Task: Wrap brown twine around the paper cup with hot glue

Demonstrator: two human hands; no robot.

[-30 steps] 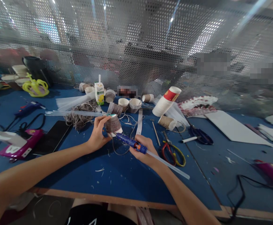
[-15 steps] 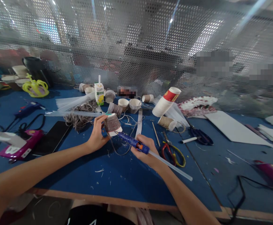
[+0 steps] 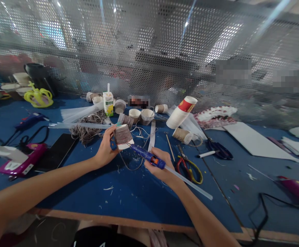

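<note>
My left hand point(image 3: 106, 146) is closed on a paper cup point(image 3: 123, 136) wound with grey-brown cord, tilted above the table. A band of white cup shows below the cord at its lower edge. In my right hand point(image 3: 162, 164) is a blue hot glue gun point(image 3: 145, 154), with a long clear glue stick point(image 3: 190, 183) jutting from its back. The gun's nozzle is at the white band of the cup; whether it touches, I cannot tell. A loose length of cord point(image 3: 127, 167) hangs from the cup in a loop.
Cord-wrapped cups point(image 3: 147, 116) and a juice carton point(image 3: 108, 103) stand behind my hands, near a cord heap point(image 3: 86, 129). Scissors point(image 3: 189, 168), a marker point(image 3: 206, 154) and stacked paper cups point(image 3: 181, 113) are to the right. At left lie a phone point(image 3: 57, 152) and a magenta power strip point(image 3: 23, 159).
Both hands keep almost the same place. The cup and the glue gun's tip have shifted very slightly; both grips stay closed.
</note>
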